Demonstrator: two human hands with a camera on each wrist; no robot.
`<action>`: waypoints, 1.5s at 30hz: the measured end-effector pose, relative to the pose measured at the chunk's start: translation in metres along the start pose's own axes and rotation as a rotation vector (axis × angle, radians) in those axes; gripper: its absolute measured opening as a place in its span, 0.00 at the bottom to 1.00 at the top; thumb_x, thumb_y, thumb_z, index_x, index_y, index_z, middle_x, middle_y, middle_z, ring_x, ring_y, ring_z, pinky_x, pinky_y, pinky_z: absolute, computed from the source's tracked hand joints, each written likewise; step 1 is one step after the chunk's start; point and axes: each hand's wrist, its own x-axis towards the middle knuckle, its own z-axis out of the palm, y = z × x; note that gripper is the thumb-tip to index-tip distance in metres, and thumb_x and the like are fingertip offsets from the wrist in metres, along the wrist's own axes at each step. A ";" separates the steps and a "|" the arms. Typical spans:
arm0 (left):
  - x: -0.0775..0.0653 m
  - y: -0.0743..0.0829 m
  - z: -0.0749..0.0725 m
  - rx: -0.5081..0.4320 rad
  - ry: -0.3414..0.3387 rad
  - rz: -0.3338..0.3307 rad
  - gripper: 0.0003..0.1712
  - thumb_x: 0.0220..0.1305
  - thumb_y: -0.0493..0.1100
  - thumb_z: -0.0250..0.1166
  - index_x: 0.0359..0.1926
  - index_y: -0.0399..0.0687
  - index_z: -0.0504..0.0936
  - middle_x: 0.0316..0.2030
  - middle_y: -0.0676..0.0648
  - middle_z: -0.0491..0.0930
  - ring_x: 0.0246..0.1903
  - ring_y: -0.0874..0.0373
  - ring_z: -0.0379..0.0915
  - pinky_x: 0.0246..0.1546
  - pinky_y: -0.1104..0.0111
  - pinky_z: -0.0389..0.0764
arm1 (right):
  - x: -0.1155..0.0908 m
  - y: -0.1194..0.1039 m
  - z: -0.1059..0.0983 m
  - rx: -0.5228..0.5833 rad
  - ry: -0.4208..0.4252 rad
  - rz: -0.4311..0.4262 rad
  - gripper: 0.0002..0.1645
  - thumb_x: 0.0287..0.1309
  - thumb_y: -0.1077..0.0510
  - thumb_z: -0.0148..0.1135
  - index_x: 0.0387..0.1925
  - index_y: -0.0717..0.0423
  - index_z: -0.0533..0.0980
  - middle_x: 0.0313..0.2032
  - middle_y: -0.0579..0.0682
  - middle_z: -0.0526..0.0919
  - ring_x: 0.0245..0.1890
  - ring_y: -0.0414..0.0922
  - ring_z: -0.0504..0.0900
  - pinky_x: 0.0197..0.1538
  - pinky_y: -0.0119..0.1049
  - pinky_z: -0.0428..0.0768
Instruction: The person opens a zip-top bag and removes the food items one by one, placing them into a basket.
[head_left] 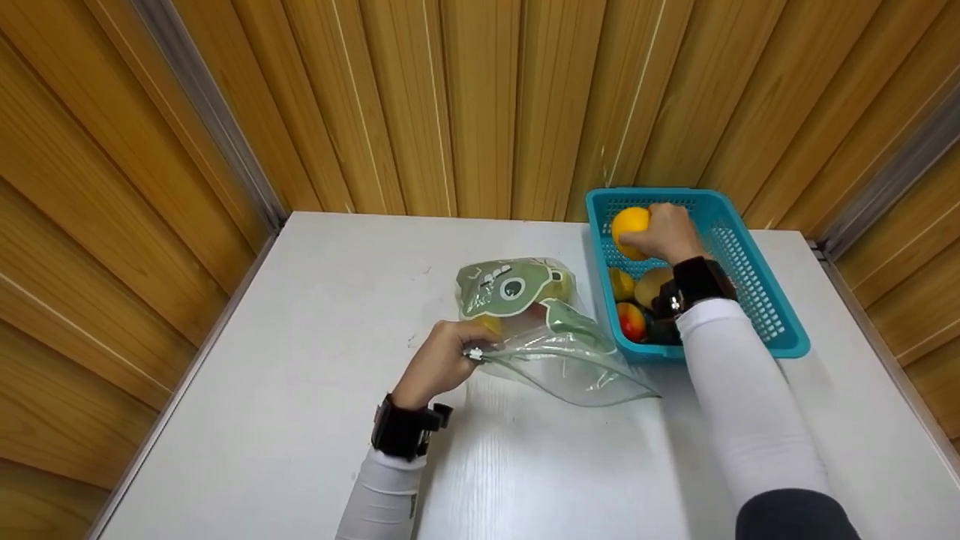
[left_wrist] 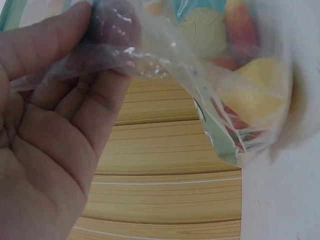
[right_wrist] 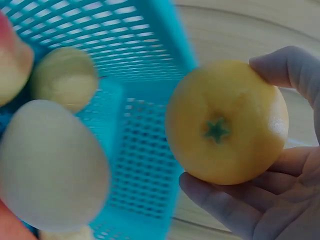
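Observation:
My right hand (head_left: 670, 234) grips an orange (head_left: 628, 227) above the back part of a teal plastic basket (head_left: 780, 319). In the right wrist view the orange (right_wrist: 225, 122) shows a green star-shaped stem mark, with thumb and fingers on opposite sides of it. My left hand (head_left: 444, 360) pinches the edge of a clear zip bag (head_left: 570, 367) by its white slider. The bag, printed with a green cartoon face, lies on the table with its mouth toward me. Through its plastic in the left wrist view, a yellow fruit (left_wrist: 257, 92) and several other pieces show.
Inside the basket's near half are a red-and-yellow fruit (head_left: 631, 322), a yellow piece (head_left: 621, 285) and a large pale round fruit (right_wrist: 52, 165). The white table (head_left: 337, 300) meets wood-patterned walls (head_left: 480, 112) at the back and sides.

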 end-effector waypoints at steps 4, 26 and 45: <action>0.001 0.003 0.002 0.006 0.002 0.002 0.18 0.55 0.18 0.66 0.40 0.37 0.94 0.37 0.42 0.93 0.40 0.52 0.88 0.50 0.60 0.92 | 0.013 0.013 0.009 -0.002 -0.069 0.067 0.38 0.67 0.49 0.67 0.63 0.77 0.71 0.48 0.70 0.77 0.45 0.61 0.77 0.47 0.45 0.81; 0.010 0.011 0.011 0.019 -0.040 0.046 0.18 0.55 0.17 0.66 0.40 0.36 0.93 0.39 0.41 0.93 0.42 0.47 0.91 0.52 0.60 0.92 | 0.038 0.049 0.028 -0.046 -0.287 0.154 0.45 0.76 0.54 0.56 0.79 0.81 0.52 0.69 0.82 0.69 0.62 0.68 0.73 0.76 0.66 0.76; 0.011 0.013 0.010 0.026 -0.042 0.043 0.18 0.55 0.17 0.66 0.40 0.36 0.94 0.38 0.41 0.93 0.40 0.51 0.89 0.50 0.60 0.92 | 0.010 0.041 -0.010 -0.028 -0.304 0.014 0.40 0.81 0.53 0.53 0.80 0.77 0.59 0.78 0.80 0.62 0.74 0.75 0.67 0.79 0.71 0.70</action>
